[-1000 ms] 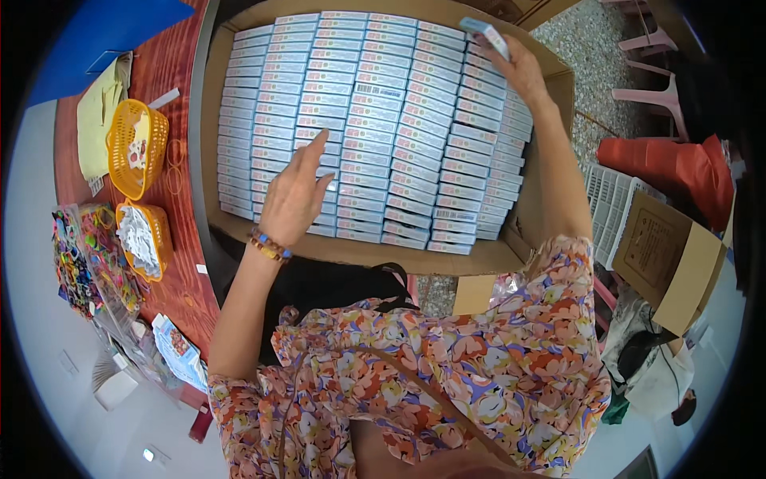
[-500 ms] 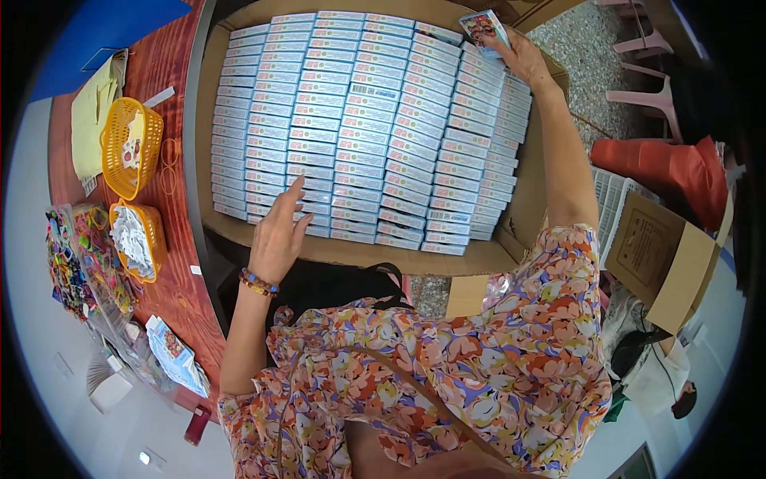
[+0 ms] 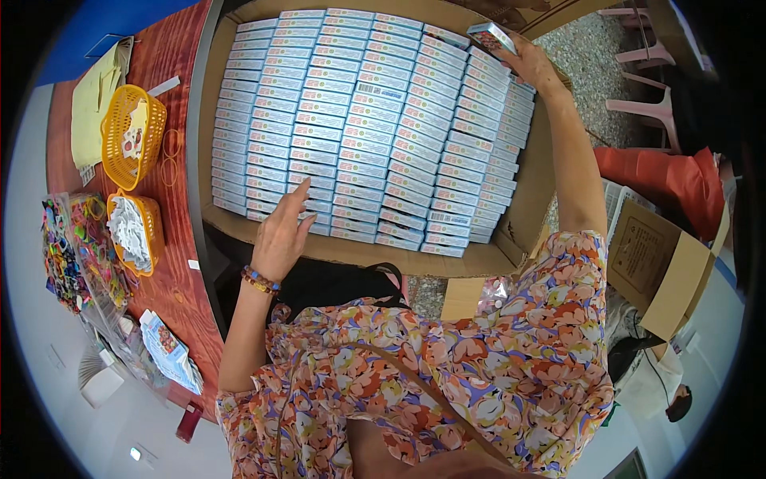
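A large cardboard carton (image 3: 519, 231) lies before me, packed with rows of slim light-blue boxes (image 3: 359, 128) standing on edge. At its far right corner my right hand (image 3: 533, 64) grips one small box (image 3: 490, 37), holding it tilted just above the end of a row. The fingertips on that box are partly hidden. My left hand (image 3: 279, 233), with a beaded bracelet (image 3: 260, 281) at the wrist, hovers over the near left edge of the carton. Its fingers are apart and nothing is in them.
Left, a reddish wooden table (image 3: 179, 104) carries two yellow baskets (image 3: 132, 172), one with white paper pieces, plus colourful bagged items (image 3: 88, 247) and flattened light-blue packaging (image 3: 169, 351). To the right are pink stools (image 3: 650, 108), a red bag (image 3: 662, 180) and an opened cardboard box (image 3: 650, 251).
The small box in my right hand has turned, from showing its broad picture side to showing more of its edge, and shifted slightly. My left hand stays nearly where it was.
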`<state>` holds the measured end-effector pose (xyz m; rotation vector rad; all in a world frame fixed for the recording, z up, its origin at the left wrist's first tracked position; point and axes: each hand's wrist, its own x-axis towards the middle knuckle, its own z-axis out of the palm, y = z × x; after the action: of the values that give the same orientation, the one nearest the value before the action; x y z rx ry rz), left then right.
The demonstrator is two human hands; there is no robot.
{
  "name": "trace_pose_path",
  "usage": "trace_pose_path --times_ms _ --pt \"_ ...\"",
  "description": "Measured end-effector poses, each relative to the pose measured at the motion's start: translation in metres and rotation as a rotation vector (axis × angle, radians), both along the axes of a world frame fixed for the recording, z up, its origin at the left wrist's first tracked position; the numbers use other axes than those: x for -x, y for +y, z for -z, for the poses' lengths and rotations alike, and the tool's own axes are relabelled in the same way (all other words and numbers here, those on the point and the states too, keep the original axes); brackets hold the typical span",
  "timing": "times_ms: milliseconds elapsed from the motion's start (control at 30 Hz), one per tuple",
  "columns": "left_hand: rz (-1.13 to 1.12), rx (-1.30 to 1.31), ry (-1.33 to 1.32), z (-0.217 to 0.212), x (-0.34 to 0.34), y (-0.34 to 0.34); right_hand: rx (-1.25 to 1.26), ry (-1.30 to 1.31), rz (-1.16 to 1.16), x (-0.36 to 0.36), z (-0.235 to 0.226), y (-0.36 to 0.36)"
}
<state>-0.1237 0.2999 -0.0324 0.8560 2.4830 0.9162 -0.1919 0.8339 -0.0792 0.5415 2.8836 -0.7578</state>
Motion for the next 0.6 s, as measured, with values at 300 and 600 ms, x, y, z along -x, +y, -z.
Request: trace_pose_path --times_ms 300,600 --pt "-0.008 -0.009 -0.003 -0.002 0.001 -0.002 -0.571 -0.199 -0.13 0.008 -0.003 -0.014" --pt "-0.013 0.022 -0.015 0.001 0.001 -0.008 -0.266 -0.195 0.017 -0.008 0.02 0.007"
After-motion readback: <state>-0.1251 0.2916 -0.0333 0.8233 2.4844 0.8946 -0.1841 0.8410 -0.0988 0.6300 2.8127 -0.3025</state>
